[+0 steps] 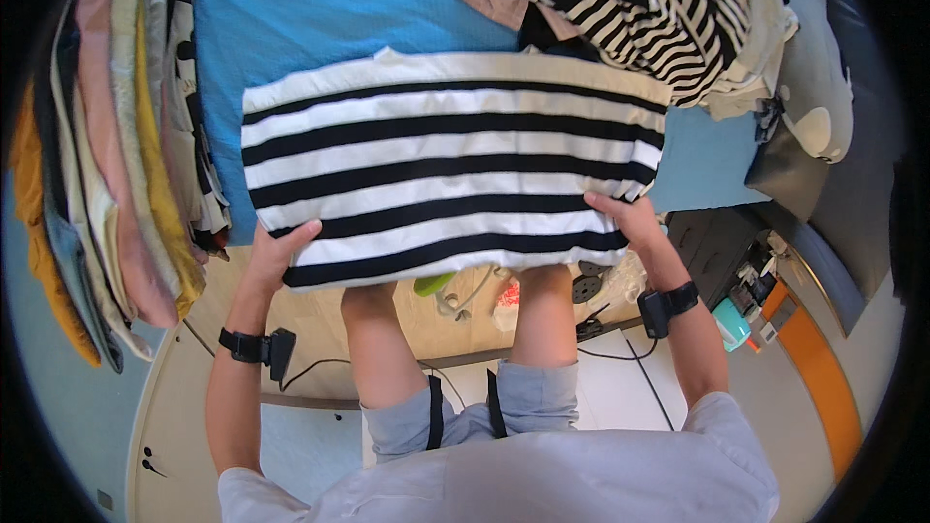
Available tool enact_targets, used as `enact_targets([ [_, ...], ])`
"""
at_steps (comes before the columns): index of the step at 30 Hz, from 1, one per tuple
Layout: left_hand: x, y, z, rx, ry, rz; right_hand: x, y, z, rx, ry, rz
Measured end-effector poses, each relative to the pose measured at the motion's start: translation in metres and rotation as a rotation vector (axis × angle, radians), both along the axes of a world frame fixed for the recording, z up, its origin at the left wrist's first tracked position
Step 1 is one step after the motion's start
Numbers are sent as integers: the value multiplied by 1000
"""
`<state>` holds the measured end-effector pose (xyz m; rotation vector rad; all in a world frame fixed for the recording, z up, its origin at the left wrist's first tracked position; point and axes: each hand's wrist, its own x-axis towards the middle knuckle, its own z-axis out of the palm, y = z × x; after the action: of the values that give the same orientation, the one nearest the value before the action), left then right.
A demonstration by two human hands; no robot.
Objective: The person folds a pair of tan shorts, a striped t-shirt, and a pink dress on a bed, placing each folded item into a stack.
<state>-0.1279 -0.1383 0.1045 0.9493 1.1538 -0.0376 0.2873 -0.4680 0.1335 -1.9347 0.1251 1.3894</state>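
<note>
A black-and-white striped cloth garment is spread between my hands, its far edge over the blue bed sheet. My left hand grips its near left corner, thumb on top and fingers hidden beneath. My right hand holds the right edge in the same way, a little farther from me. The garment's stripes run from left to right, and its near edge hangs above my knees. Both wrists bear black strapped devices with cables.
Folded or draped clothes line the left side of the blue sheet. A heap of striped and plain clothes lies at the back right, beside a grey plush toy. A dark drawer unit stands at the right.
</note>
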Motion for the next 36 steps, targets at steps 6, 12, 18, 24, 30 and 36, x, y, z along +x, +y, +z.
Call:
enact_targets([
  [6,-12,-23,67,-189,58,69,-12,1,74,-132,5,58],
  [12,-30,-43,161,-353,75,170,-14,15,171,-177,66,126],
  [18,-33,-44,305,-384,20,319,15,62,306,-236,-11,289],
  [24,-80,-20,424,-122,-143,573,28,193,421,-70,-223,600],
  [30,-159,48,499,293,-1,863,-32,435,465,276,-284,833],
  [36,-205,79,445,340,-157,1310,-191,689,454,669,-197,1203],
])
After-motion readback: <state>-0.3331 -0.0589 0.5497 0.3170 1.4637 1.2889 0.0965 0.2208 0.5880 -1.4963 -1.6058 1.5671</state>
